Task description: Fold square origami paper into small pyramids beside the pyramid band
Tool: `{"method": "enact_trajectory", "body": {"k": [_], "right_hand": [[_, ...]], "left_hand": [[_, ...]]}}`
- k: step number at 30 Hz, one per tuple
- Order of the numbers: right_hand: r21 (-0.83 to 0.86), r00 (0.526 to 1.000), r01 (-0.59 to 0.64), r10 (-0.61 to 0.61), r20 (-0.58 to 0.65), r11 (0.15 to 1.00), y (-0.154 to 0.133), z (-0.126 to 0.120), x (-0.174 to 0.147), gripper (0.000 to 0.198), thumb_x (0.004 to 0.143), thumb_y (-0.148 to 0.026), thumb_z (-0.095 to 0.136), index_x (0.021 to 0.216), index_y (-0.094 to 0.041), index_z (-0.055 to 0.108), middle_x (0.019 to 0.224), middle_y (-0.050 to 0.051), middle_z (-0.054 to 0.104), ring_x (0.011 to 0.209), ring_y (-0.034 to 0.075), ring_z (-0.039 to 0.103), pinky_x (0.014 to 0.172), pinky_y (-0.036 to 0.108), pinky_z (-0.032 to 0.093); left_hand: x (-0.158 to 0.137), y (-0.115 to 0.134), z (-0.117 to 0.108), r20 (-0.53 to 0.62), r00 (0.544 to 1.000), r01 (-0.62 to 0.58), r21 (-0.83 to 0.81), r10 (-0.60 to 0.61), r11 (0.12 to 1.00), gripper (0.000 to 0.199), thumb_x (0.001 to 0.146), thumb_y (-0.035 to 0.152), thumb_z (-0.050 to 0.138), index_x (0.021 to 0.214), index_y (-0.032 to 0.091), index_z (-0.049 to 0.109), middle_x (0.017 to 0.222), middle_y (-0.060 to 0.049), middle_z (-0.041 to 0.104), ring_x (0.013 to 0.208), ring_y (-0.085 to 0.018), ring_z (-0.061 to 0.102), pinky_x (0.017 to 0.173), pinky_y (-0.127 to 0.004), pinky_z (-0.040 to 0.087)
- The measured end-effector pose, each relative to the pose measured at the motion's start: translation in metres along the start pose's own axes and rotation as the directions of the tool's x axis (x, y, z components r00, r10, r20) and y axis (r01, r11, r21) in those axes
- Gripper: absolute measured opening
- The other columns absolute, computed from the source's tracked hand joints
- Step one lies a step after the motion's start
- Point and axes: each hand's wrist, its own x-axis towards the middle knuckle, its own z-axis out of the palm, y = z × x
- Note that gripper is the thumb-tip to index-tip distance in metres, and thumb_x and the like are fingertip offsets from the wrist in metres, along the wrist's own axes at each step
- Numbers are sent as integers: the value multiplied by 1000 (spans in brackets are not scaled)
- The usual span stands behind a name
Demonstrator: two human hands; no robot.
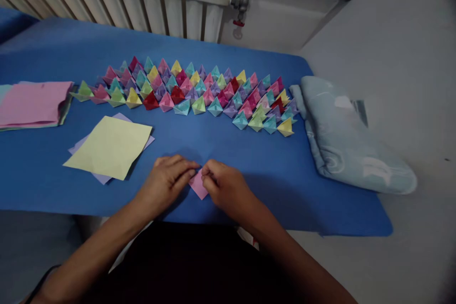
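Pink paper (200, 189) on blue surface (217, 138), near front edge; probably light, thin, easily creased; best taken by edges. At right side, right hand (227, 184) curled, pinching paper; at left, left hand (169, 176), fingers together, grip unclear; beyond, rows of paper boats (200, 87).

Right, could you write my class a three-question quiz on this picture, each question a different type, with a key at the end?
1. True or false: the patterned cloth lies to the right of the paper boats in the picture.
2. Which colour is the small paper at the left hand and right hand? A: black. B: pink. C: green.
3. Fill in: the pale yellow-green sheet lies on top of a ____ sheet.

Key: 1. True. 2. B. 3. Purple.
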Motion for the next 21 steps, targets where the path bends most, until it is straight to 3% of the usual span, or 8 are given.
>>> {"method": "enact_trajectory", "body": {"k": [4, 8, 15, 21], "right_hand": [[-3, 1000, 4, -4, 11, 1000, -1, -1, -1, 13, 81, -7, 54, 76, -19, 53, 68, -4, 56, 60, 10, 47, 59, 22, 31], [-49, 1000, 10, -9, 7, 999, -1, 0, -1, 15, 79, -6, 55, 73, -19, 51, 67, -4, 54, 59, 10, 45, 58, 23, 29], [-108, 1000, 20, -20, 3, 994, 0, 3, -2, 12, 82, -11, 55, 74, -19, 51, 70, -3, 55, 61, 11, 47, 58, 23, 29], [-117, 1000, 20, -20, 2, 993, -2, 3, -2, 13, 83, -12, 54, 73, -19, 51, 70, -3, 55, 60, 11, 46, 58, 24, 28]], "left_hand": [[-5, -2, -18, -51, 966, 247, -125, -255, 961, 24, 90, 38, 51, 98, 23, 68, 93, -3, 71, 85, -19, 66, 74, -32, 52], [-8, 11, -23, 51, 929, 370, -153, -367, 916, 23, 84, 41, 54, 86, 23, 67, 80, 1, 72, 70, -17, 67, 62, -28, 50], [1, 23, -16, 193, 874, 474, -138, -446, 870, 25, 79, 41, 53, 71, 22, 67, 61, 2, 68, 54, -15, 59, 51, -25, 41], [6, 20, -13, 226, 863, 474, -54, -451, 879, 21, 78, 35, 54, 68, 22, 66, 53, 3, 62, 46, -13, 52, 48, -24, 35]]}}
